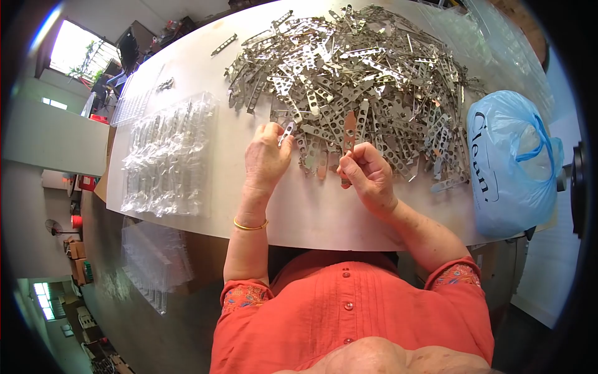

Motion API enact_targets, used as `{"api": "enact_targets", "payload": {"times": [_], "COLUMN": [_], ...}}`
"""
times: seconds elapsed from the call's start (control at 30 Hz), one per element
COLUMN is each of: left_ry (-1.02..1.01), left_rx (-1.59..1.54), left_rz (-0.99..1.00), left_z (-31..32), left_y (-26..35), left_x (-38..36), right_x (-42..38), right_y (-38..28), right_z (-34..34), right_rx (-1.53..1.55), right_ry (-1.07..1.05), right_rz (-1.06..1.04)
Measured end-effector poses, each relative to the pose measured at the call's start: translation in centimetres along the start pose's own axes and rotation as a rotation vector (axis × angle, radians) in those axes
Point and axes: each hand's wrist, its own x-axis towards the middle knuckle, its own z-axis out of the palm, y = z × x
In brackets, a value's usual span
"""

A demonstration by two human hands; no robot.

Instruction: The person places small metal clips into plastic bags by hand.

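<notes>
A large heap of flat metal strips (pixel 349 68) with rows of round holes covers the back middle of the table. My right hand (pixel 372 177) is closed, with thumb and fingers pinching the lower end of a perforated metal strip (pixel 349 128) that looks reddish-brown and points away from me. At the heap's near left edge, my left hand (pixel 266 156) pinches a short, shiny perforated metal strip (pixel 286 133) between thumb and fingers. Part of that strip is hidden by the fingers.
Left on the table lies a clear plastic tray (pixel 208 124) with wrapped strips. Another clear tray (pixel 134 93) is behind it. A blue plastic bag (pixel 514 168) stands at the right edge, with clear plastic sheets (pixel 504 43) beyond. One loose strip (pixel 224 44) lies left of the heap.
</notes>
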Motion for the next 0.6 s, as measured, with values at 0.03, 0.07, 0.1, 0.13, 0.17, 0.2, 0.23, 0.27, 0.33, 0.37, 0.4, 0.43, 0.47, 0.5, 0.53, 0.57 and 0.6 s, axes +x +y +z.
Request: {"api": "enact_targets", "payload": {"times": [0.03,0.07,0.1,0.13,0.17,0.2,0.23,0.27,0.33,0.37,0.4,0.43,0.47,0.5,0.53,0.57,0.6], "left_ry": [-0.028,-0.057,-0.044,-0.044,-0.045,-0.045,-0.045,-0.05,-0.054,-0.039,-0.023,-0.024,-0.023,-0.022,-0.023,-0.039,-0.055], "left_rx": [0.036,0.071,0.098,0.099,0.127,0.156,0.156,0.158,0.16,0.167,0.175,0.176,0.218,0.261,0.262,0.256,0.251], "left_rz": [0.008,0.017,0.034,0.035,0.014,-0.006,-0.005,0.017,0.04,0.065,0.09,0.092,0.067,0.041,0.042,0.017,-0.008], "left_z": [0.2,0.4,0.6,0.7,0.8,0.8,0.8,0.8,0.9,0.9,0.9,0.9,0.7,0.4,0.1,-0.3,-0.7], "left_y": [0.0,-0.1,-0.3,-0.4,-0.5,-0.6,-0.7,-0.7,-1.0,-1.1,-1.3,-1.4,-1.3,-1.3,-1.2,-1.1,-1.0], "left_x": [-0.1,-0.2,-0.3,-0.3,-0.2,-0.1,0.0,0.0,0.2,0.2,0.3,0.3,0.3,0.3,0.3,0.2,0.1], "right_x": [0.0,0.0,0.0,0.0,0.0,0.1,0.1,0.1,0.1,0.1,0.1,0.1,0.1,0.1,0.1,0.1,0.1], "right_y": [0.0,0.0,0.0,0.0,0.0,0.1,0.2,0.3,0.3,0.3,0.2,0.1,0.0,0.0,0.0,0.0,0.0], "right_z": [0.0,0.0,0.0,0.0,0.0,-0.1,-0.1,-0.1,-0.1,0.0,0.0,0.0,0.0,0.0,0.0,0.0,0.0], "right_rx": [0.001,0.004,0.006,0.006,0.009,0.012,0.013,0.025,0.039,0.04,0.041,0.042,0.026,0.011,0.012,0.011,0.009], "right_ry": [0.0,-0.004,-0.008,-0.008,-0.011,-0.014,-0.013,-0.018,-0.023,-0.024,-0.026,-0.024,-0.025,-0.025,-0.023,-0.023,-0.024], "right_rz": [0.0,0.003,0.006,0.006,0.007,0.009,0.008,0.011,0.013,0.011,0.01,0.009,0.015,0.021,0.021,0.02,0.019]}}
